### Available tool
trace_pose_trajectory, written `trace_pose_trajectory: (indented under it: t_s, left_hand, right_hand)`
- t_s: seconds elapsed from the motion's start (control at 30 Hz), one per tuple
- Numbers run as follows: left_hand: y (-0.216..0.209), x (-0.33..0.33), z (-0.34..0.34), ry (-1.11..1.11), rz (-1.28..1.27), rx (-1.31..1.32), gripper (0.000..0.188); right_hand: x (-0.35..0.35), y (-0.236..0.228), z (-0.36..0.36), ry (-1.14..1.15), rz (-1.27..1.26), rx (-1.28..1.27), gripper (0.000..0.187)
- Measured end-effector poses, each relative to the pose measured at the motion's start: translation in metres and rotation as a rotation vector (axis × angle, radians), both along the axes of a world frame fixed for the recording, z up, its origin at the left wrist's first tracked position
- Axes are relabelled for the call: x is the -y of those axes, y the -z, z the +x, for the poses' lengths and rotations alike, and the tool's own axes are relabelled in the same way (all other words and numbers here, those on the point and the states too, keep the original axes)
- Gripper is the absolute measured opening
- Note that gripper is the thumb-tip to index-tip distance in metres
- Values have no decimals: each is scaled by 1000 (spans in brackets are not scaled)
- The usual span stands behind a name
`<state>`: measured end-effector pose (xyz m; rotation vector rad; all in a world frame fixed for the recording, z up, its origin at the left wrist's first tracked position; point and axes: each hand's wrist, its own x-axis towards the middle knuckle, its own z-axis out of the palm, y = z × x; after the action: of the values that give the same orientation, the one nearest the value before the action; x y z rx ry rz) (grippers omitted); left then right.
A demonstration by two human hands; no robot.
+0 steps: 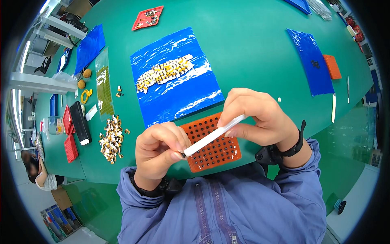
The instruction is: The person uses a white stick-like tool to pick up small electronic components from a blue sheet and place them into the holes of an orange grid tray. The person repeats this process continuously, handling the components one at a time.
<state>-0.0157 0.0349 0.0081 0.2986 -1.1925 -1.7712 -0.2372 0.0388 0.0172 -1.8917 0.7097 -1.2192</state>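
My right hand [256, 116] grips a flat white strip [211, 136] between thumb and fingers, its far end tilted up to the right. The strip's lower left end meets the fingertips of my left hand [160, 146]. My left thumb and forefinger are pinched together on a tiny dark piece [184, 155] at that end; its kind is too small to make out. Below both hands lies an orange-red tray [197, 166] with rows of round black parts in it. The strip and fingers cover some of the rows.
Beyond the tray, a blue sheet [162, 110] bears rows of small white-and-yellow pieces [164, 73]. A loose heap of similar pieces [111, 140] lies left, near a black case [79, 122]. A red tray [138, 26] stands far off; another blue sheet [310, 49] lies right.
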Motion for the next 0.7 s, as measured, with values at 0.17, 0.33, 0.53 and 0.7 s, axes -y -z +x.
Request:
trace_pose_trajectory:
  t_s: [0.17,0.33,0.53,0.7]
  left_hand:
    - [-2,0,1,17,-3,67,10]
    - [-1,2,1,7,-36,112,11]
    - [1,3,0,-58,-58,123,10]
    - [1,1,-3,-224,-124,179,8]
  right_hand:
    - [-3,-5,-7,-57,145,-113,10]
    - [-5,-5,-7,-49,173,-108,12]
    - [-4,2,-2,26,74,-73,10]
    - [-4,2,-1,93,44,-34,11]
